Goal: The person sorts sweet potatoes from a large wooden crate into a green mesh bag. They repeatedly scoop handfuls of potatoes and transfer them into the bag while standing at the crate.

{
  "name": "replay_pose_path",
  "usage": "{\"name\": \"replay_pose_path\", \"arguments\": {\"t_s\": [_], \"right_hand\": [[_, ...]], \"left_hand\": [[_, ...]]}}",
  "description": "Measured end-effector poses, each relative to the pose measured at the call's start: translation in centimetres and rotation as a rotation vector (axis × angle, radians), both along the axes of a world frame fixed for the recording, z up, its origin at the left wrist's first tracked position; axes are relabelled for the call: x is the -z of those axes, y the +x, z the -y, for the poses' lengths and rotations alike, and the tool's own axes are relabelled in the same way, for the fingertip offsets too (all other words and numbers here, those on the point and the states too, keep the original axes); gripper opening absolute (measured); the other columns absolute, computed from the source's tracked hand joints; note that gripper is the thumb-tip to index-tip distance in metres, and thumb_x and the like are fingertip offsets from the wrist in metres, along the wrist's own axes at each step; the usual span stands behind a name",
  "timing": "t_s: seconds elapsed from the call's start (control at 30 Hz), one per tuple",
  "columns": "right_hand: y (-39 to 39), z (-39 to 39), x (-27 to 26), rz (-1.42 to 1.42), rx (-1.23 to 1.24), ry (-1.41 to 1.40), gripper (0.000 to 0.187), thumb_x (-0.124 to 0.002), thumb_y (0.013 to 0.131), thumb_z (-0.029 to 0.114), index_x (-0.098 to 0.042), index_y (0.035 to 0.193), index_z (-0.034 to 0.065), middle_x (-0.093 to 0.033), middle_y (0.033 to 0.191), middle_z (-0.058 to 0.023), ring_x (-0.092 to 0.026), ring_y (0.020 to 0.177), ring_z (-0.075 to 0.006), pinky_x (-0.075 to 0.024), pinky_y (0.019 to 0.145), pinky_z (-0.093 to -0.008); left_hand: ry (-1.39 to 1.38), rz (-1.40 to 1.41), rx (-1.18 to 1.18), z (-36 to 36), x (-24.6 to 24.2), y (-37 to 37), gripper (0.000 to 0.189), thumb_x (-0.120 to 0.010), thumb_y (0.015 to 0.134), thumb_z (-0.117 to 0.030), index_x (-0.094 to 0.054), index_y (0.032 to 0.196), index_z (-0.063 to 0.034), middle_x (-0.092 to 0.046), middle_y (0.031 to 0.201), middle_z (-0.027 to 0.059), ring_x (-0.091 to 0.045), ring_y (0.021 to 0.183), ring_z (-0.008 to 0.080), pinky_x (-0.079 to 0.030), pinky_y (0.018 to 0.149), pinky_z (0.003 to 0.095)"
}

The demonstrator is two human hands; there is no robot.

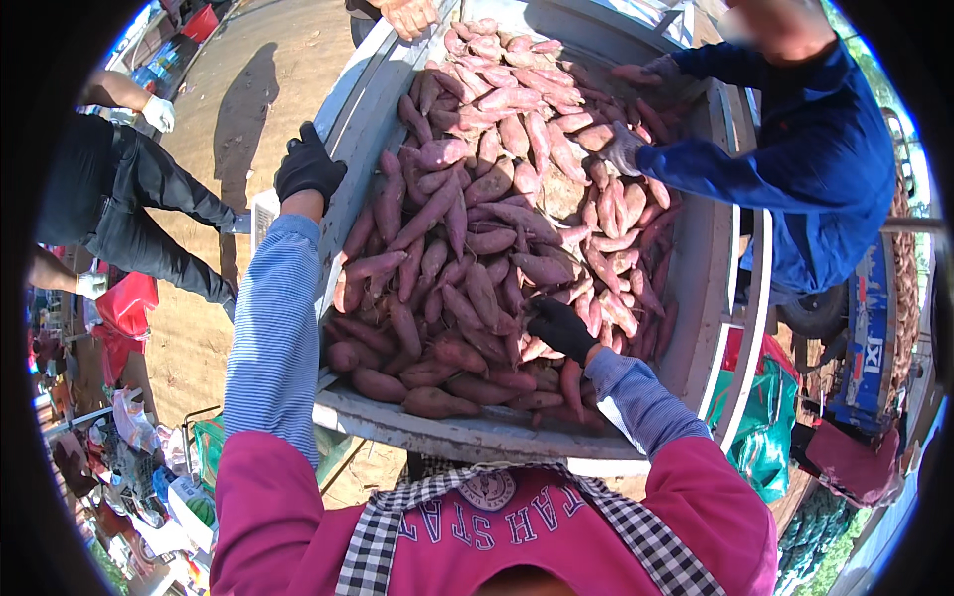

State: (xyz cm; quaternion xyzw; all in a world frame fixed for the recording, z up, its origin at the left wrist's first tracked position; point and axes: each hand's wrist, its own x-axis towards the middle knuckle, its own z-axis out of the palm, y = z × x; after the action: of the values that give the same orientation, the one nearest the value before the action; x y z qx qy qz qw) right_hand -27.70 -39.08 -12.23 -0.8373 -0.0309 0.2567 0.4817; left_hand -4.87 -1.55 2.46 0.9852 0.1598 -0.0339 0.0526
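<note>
A heap of reddish-purple sweet potatoes (492, 246) fills a grey metal cart bed (477, 439) in front of me. In a black glove, my left hand (309, 167) rests at the bed's left side rail, with the thumb apart from the fingers; whether it grips the rail cannot be told. My right hand (563, 328), also black-gloved, reaches down onto the sweet potatoes in the near right part of the heap. Its fingertips touch them, and whether they close on one is hidden.
A person in a blue jacket (805, 171) reaches over the right side with gloved hands. Another person's bare hand (408, 16) lies on the far left rail. A person in dark trousers (156, 186) stands at left, near a white crate (264, 212). Green bags (764, 425) lie right.
</note>
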Motion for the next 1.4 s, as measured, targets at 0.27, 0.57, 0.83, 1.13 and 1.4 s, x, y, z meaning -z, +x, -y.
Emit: {"name": "replay_pose_path", "arguments": {"t_s": [0.27, 0.57, 0.83, 1.13, 1.4], "right_hand": [[23.5, 4.2, 6.2, 0.43, 0.086, -0.476, 0.054, -0.065, 0.071, 0.029, -0.05, 0.118, 0.0059, -0.055, 0.112, -0.0211, -0.055, 0.104, -0.0338, -0.0449, 0.087, -0.0424], [36.5, 9.0, 13.7, 0.216, 0.381, -0.551, 0.072, -0.054, 0.074, 0.056, -0.045, 0.128, 0.009, -0.05, 0.127, -0.0173, -0.045, 0.12, -0.0315, -0.0346, 0.099, -0.039], [28.9, 10.5, 12.5, 0.01, 0.277, 0.02, 0.078, -0.076, 0.064, 0.025, -0.039, 0.128, -0.0009, -0.056, 0.114, -0.0146, -0.052, 0.107, -0.0237, -0.0415, 0.092, -0.0336], [14.3, 4.1, 1.1, -0.327, 0.007, 0.667, 0.066, -0.068, 0.066, 0.015, -0.046, 0.126, -0.0016, -0.055, 0.119, -0.0109, -0.05, 0.109, -0.0185, -0.0373, 0.097, -0.0305], [18.4, 9.8, 1.9, -0.327, -0.175, 0.37, 0.032, -0.058, 0.084, 0.012, -0.057, 0.114, 0.0004, -0.061, 0.108, -0.0063, -0.055, 0.098, -0.0139, -0.0433, 0.089, -0.0331]], "left_hand": [[-0.194, 0.279, 0.212, -1.5, 2.9, 3.9, 0.051, -0.068, 0.067, -0.022, -0.042, 0.106, -0.0013, -0.057, 0.1, 0.0271, -0.057, 0.097, 0.04, -0.047, 0.08, 0.044], [-0.027, 0.125, 0.214, -2.5, 2.3, 3.5, 0.055, -0.071, 0.071, -0.026, -0.037, 0.108, -0.0027, -0.059, 0.093, 0.0282, -0.059, 0.086, 0.0445, -0.047, 0.07, 0.048], [0.011, 0.182, 0.215, -3.2, 3.1, 3.6, 0.054, -0.069, 0.073, -0.029, -0.04, 0.111, -0.0039, -0.06, 0.094, 0.0268, -0.059, 0.089, 0.0434, -0.047, 0.073, 0.0468], [0.099, 0.547, 0.701, 6.7, 1.2, -1.0, 0.082, -0.073, 0.065, -0.036, -0.038, 0.129, 0.0011, -0.044, 0.124, 0.0254, -0.038, 0.122, 0.0374, -0.03, 0.101, 0.0457], [-0.645, -0.033, 0.72, 19.2, 14.1, -13.9, 0.072, -0.08, 0.053, -0.029, -0.05, 0.115, -0.007, -0.054, 0.111, 0.0146, -0.052, 0.106, 0.0319, -0.041, 0.091, 0.0413]]}}
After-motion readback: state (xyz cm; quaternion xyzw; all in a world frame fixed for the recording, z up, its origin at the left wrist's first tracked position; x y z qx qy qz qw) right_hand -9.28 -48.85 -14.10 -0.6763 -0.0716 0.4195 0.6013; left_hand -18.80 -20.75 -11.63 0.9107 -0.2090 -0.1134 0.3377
